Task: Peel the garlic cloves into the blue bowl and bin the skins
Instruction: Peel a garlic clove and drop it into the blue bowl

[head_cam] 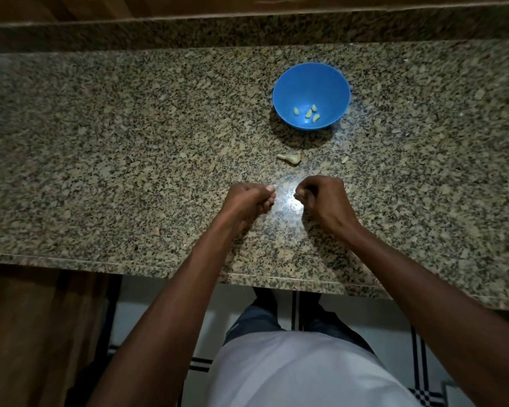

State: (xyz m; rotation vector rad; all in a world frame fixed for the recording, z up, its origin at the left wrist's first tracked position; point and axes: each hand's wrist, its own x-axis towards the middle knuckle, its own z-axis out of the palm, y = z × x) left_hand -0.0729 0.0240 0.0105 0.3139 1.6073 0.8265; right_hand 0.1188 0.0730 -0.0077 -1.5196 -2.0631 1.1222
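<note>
Four in the bowl, hands busy near the front edge of the worktop (100, 142)

I judge peeling is under way: my left hand (249, 201) and right hand (323, 198) are both curled tight; what they pinch I can't tell. Four pale peeled cloves (307, 113) lie in the blue bowl (291, 83), far right. A garlic piece (290, 158) waits just near of it. Next: bare the clove, drop it in.
</note>
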